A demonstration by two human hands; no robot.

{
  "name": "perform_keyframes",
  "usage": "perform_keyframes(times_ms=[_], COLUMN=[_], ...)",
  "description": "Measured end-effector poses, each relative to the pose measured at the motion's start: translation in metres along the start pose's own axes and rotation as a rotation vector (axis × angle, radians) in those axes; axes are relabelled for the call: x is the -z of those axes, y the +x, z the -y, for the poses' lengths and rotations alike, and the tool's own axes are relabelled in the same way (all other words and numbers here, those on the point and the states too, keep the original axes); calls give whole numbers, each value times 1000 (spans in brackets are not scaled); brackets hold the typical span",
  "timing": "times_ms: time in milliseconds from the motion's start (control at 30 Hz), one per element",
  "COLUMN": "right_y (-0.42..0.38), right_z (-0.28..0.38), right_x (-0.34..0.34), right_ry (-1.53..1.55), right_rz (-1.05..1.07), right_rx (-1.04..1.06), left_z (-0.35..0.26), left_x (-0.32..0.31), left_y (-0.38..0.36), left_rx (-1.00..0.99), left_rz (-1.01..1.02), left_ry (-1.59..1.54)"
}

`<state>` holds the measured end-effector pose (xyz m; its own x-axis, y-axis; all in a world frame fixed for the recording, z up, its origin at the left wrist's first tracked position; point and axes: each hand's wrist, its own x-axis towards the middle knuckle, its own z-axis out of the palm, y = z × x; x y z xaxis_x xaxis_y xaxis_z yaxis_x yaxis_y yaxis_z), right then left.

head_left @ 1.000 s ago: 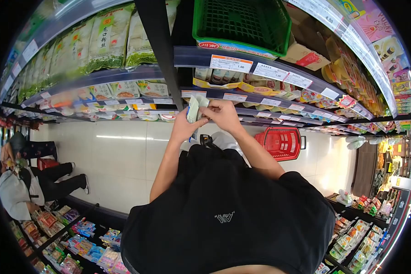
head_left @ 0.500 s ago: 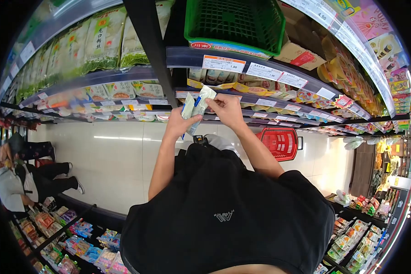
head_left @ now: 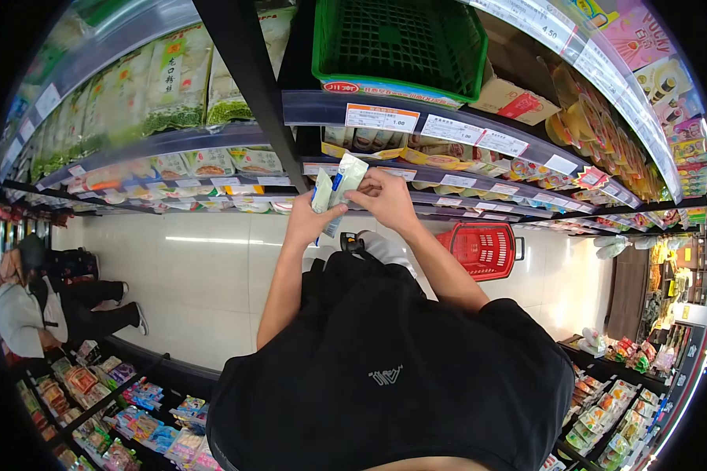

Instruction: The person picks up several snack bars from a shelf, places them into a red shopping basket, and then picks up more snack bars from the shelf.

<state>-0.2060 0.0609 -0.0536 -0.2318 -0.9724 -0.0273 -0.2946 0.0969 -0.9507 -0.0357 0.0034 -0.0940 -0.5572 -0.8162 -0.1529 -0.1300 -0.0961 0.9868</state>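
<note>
Two pale green packets with blue parts are held before the shelves. My left hand [head_left: 308, 221] is closed around the lower part of both, the left packet [head_left: 322, 191] and the right packet [head_left: 349, 174], which stand slightly fanned apart. My right hand [head_left: 381, 198] has its thumb and fingers pinched at the right edge of the right packet. Just behind the packets runs a shelf edge with price labels [head_left: 458, 180].
A green basket [head_left: 457, 88] sits on the shelf above my hands. On the floor to the right stands a red shopping basket [head_left: 487, 250]. Two people [head_left: 23, 314] are at the far left. Bagged goods [head_left: 137, 424] fill the shelves behind me.
My right hand has moved slightly down along the right packet, whose top now shows more. The view has shifted a little.
</note>
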Motion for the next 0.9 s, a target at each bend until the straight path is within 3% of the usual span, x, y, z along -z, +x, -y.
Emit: perform_keyframes(times_ms=[233, 367, 467, 633, 667, 833, 900], right_y=[-3, 0, 1, 2, 2, 4, 5], right_z=[-6, -9, -8, -6, -3, -16, -28], right_x=[-1, 8, 15, 20, 19, 17, 14], right_ry=[34, 209, 321, 582, 559, 614, 659], right_rz=[-26, -88, -11, 201, 225, 327, 299], right_rx=[13, -1, -1, -33, -22, 50, 1], left_z=[-7, 17, 21, 26, 27, 28, 23], left_x=[3, 9, 9, 11, 13, 11, 6], left_y=[-4, -4, -6, -13, -13, -11, -12], left_rx=[57, -2, 32, 52, 46, 115, 93], left_rz=[17, 9, 13, 211, 201, 525, 467], left_ry=[60, 72, -76, -659, -658, -782, -743])
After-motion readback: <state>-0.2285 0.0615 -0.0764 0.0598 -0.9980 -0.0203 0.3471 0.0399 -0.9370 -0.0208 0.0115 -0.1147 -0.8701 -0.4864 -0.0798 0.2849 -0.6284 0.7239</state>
